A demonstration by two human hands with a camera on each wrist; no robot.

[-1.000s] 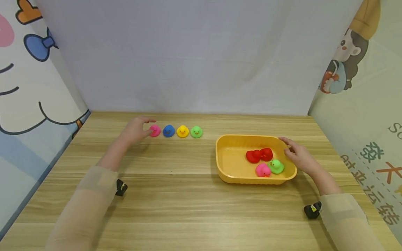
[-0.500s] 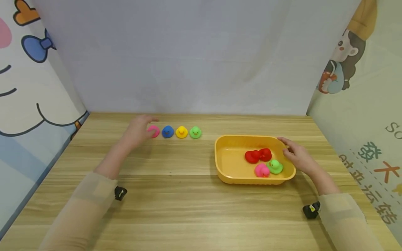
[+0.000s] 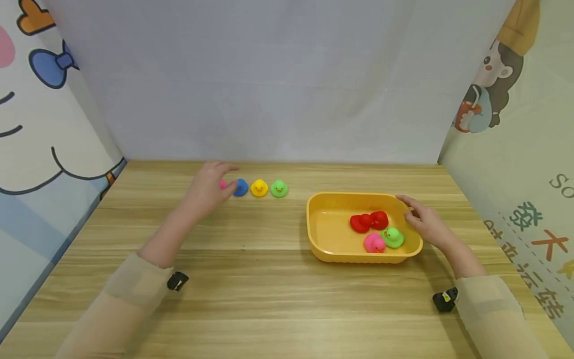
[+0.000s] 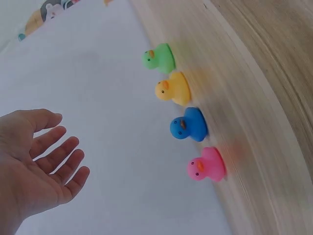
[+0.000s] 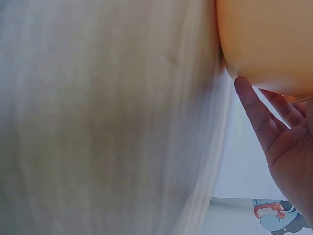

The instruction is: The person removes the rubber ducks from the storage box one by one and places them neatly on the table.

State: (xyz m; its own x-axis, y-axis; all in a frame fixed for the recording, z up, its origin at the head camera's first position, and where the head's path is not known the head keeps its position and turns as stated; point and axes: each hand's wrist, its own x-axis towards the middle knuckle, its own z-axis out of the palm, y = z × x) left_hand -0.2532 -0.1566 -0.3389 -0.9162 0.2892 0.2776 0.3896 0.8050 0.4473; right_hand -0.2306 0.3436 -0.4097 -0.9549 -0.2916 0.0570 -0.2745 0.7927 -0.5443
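My left hand is over the left end of a row of toy ducks, its fingers apart and holding nothing. The pink duck is partly behind that hand in the head view. Beside it in the row stand a blue duck, a yellow duck and a green duck. My right hand holds the right end of a yellow plastic basket, thumb at the rim and fingers along the outer wall.
Inside the basket lie two red ducks, a pink duck and a green duck. A white cloth hangs behind the wooden table. Printed panels stand at the left and right.
My left hand has shifted to the right and slightly away from me, partly over the blue duck in the head view. My right hand and the basket have stayed in place.
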